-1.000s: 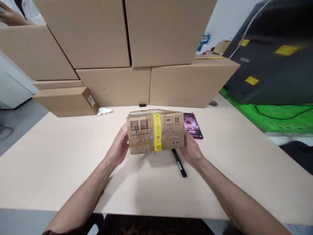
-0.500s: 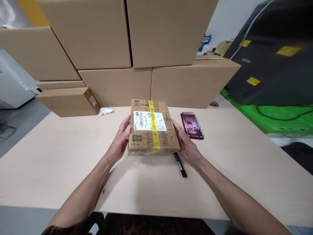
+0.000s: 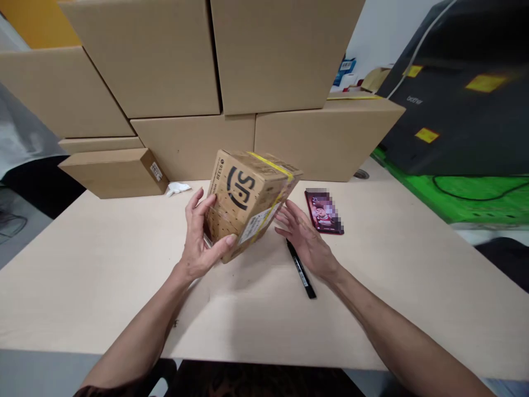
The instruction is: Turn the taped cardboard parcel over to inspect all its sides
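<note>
A cardboard parcel (image 3: 235, 201) with "SF" print, yellow tape and a white label is tilted up above the table, its printed side facing me. My left hand (image 3: 202, 237) grips its lower left part, thumb on the near bottom edge and fingers along the side. Beside the parcel's right side, my right hand (image 3: 308, 240) has its fingers spread, with nothing held in it; whether the fingertips touch the box is unclear. A black pen-like tool (image 3: 301, 273) lies on the table under and beside my right hand.
Large cardboard boxes (image 3: 194, 146) are stacked along the back of the table (image 3: 103, 286). A flat box (image 3: 103, 173) and a crumpled white tissue (image 3: 178, 188) are at the back left. A phone (image 3: 324, 212) lies right of the parcel. A dark case (image 3: 446, 110) stands far right.
The parcel has turned from label-up to tilted, showing its SF side. My left hand has shifted its grip, and my right hand has opened off the right side.
</note>
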Demonstrator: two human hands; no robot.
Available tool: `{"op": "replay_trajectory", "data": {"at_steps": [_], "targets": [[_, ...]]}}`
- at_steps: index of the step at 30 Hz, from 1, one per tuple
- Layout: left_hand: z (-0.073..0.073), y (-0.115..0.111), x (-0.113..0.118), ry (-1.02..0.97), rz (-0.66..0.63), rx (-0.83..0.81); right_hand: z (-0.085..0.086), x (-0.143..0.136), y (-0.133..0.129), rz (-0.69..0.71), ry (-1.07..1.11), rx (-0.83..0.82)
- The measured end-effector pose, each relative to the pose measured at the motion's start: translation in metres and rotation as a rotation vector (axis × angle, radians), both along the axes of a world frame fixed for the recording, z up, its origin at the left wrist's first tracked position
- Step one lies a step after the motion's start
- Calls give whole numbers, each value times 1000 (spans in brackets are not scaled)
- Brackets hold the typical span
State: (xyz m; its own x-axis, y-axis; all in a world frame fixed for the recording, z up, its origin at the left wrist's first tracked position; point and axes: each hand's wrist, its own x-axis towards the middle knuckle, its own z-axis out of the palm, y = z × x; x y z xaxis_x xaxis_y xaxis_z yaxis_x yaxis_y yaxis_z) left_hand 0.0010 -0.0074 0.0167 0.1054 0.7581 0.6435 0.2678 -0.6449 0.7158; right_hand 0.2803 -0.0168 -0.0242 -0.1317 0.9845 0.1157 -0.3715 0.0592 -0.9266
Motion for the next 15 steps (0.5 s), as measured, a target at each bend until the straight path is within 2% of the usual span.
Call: {"op": "replay_trajectory", "data": {"at_steps": [3, 9, 11, 15], "targets": [[-8, 1, 0, 135, -54, 53, 2, 1, 3, -58, 65, -63], [-19, -6, 3, 174, -120, -43, 8, 1, 7, -56, 104, -101], [-20, -7, 6, 163, -102, -90, 13, 2, 5, -85, 101, -35], [-18, -4, 13, -2, -82, -269, 26, 8, -4, -209, 45, 220]]}}
